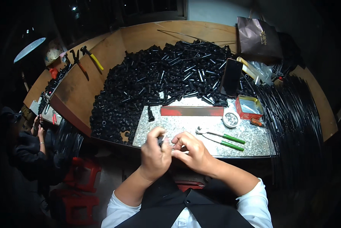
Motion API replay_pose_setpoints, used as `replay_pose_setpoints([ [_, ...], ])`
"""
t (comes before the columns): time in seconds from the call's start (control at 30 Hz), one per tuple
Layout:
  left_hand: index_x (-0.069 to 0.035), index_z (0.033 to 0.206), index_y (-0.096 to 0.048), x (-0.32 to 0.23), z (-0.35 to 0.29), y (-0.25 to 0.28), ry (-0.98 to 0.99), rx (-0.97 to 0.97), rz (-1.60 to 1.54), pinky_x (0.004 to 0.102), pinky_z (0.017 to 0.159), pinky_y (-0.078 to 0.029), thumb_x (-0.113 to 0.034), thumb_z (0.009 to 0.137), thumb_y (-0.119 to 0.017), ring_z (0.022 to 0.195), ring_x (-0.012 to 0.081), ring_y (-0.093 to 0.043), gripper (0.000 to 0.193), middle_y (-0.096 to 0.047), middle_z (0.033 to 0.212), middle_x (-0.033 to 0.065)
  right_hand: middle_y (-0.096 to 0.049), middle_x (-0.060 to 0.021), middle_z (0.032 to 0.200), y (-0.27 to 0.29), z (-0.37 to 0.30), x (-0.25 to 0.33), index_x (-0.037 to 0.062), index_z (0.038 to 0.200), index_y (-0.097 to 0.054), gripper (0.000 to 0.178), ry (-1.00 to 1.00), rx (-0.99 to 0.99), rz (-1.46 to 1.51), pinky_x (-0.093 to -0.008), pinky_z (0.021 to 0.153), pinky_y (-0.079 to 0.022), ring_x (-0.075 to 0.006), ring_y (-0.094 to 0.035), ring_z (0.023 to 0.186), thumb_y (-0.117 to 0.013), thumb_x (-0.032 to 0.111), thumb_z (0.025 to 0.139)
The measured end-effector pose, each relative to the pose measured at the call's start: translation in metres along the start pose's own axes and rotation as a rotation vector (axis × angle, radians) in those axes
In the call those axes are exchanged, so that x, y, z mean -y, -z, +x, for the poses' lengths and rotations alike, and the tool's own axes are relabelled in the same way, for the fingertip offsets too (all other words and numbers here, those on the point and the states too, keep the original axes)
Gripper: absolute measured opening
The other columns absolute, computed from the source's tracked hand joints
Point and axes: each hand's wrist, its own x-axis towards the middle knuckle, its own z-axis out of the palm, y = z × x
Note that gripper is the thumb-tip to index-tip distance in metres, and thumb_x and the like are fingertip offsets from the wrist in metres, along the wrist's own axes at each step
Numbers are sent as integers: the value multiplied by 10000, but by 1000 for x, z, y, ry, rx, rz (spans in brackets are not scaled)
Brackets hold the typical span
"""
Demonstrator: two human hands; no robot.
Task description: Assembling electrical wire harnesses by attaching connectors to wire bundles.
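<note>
Just over the front edge of the stone slab (185, 140), my two hands are close together. My left hand (155, 155) is closed, its fingers curled round a small dark piece that I cannot make out. Beside it, my right hand (191, 150) pinches with thumb and forefinger; what lies between them is too small to name. Nearest to the right hand is a pair of pliers (233, 138) with green handles, lying on the slab. A black tubular part (150, 114) stands at the slab's left, next to a flat red bar (192, 111).
Behind the slab rises a heap of black tubular parts (159, 72), with a dark phone (231, 78) against it. A small white bowl (231, 119), a red tin (250, 108) and long black rods (295, 114) are at right. Another person (30, 148) works at far left.
</note>
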Motion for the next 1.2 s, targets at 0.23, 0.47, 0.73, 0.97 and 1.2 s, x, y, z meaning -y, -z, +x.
replay_pose_setpoints([
  [0.23,-6,1228,-334,8,2,16,163,-115,-269,212,556,-434,-13,935,-443,595,75,-477,313,-468,788,45,-544,-174,988,74,-60,-34,-10,873,-517,235,-55,5,-772,-401,750,-476,-340,-568,885,-691,130,802],
  [0.47,-43,1055,-396,36,-10,14,404,89,-645,257,721,-452,-146,976,-495,783,108,-521,163,-554,948,99,-531,-166,910,108,-92,-63,6,859,-542,285,-128,71,-1015,-426,783,-455,-329,-534,892,-658,262,815],
  [0.73,-57,926,-372,21,-17,9,388,154,-686,344,773,-503,-122,966,-514,750,142,-621,160,-568,705,64,-518,-160,896,94,-82,-52,6,867,-474,224,-93,-15,-878,-423,703,-455,-335,-547,810,-629,166,858],
  [0.97,-92,914,-368,34,-39,-10,376,148,-478,212,450,-338,-38,916,-567,504,34,-404,206,-433,619,-17,-591,-124,818,77,-53,-7,27,793,-476,224,-183,-64,-292,-320,604,-450,-230,-576,673,-685,102,824],
  [1.2,-90,1077,-334,31,-40,-7,349,252,-551,171,483,-277,-150,744,-814,512,14,-313,587,-351,590,-67,-519,-180,1123,78,-33,6,35,931,-504,360,232,-84,-952,-506,898,-400,-354,-526,1051,-749,79,671],
])
